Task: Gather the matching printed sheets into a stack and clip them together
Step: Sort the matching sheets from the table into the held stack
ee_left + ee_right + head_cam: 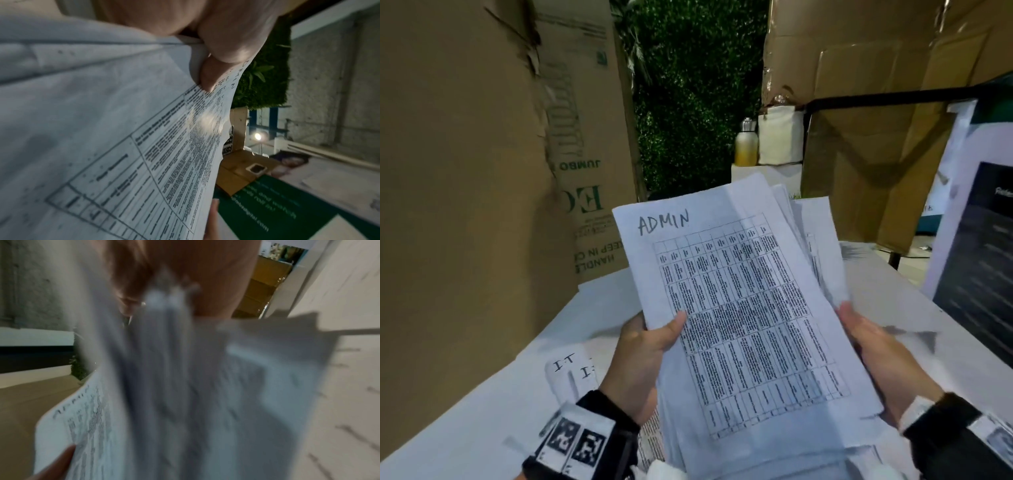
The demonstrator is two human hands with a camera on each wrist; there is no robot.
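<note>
Both hands hold a bundle of printed papers (750, 329) above a white bench (482, 404).

Left hand (640, 363) has its grip clamped on the bundle's left edge, thumb across the top page marked "ADMIN". Right hand (883, 363) grips the right edge, where pages fan out unevenly. Sheets marked "IT" (571, 373) lie on the bench lower left. Tall cardboard boxes (482, 154) stand close on the left and behind, leaving a narrow gap between them.
</note>
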